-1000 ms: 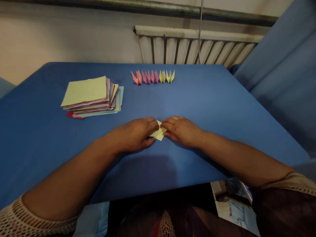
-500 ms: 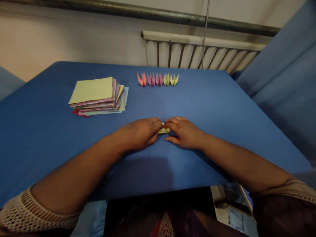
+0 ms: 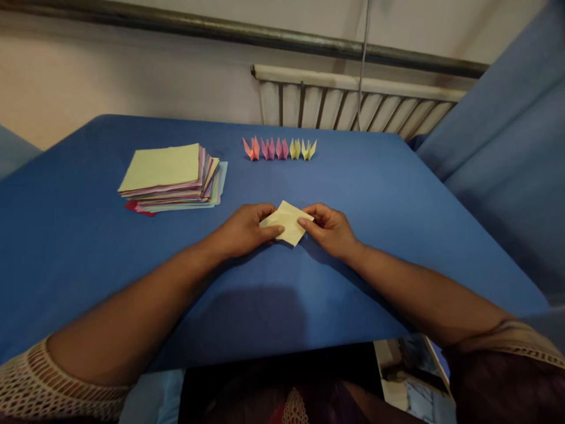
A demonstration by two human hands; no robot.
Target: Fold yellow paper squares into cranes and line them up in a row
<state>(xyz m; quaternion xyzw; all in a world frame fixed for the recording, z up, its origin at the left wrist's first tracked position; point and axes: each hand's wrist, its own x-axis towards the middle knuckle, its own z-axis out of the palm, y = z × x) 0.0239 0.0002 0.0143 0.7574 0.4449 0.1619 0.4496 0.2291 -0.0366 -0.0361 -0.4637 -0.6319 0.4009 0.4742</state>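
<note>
A folded piece of yellow paper, roughly diamond-shaped, is held up just over the blue-covered table. My left hand pinches its left corner, thumb on top and fingers behind. At the right corner my right hand grips it the same way, with the thumb across the face. The fingertips behind the paper are partly hidden. Beyond my hands stands a row of small folded paper figures: an orange one, two pink ones and two yellow ones.
On the left of the table lies a thick stack of coloured paper sheets, a yellow sheet on top. A radiator and a metal pipe run along the wall behind. Blue curtain cloth hangs at the right.
The yellow paper was mostly covered under my fingers on the table. Now it is raised and shows its flat face, with both hands gripping its side corners. The view has tilted slightly.
</note>
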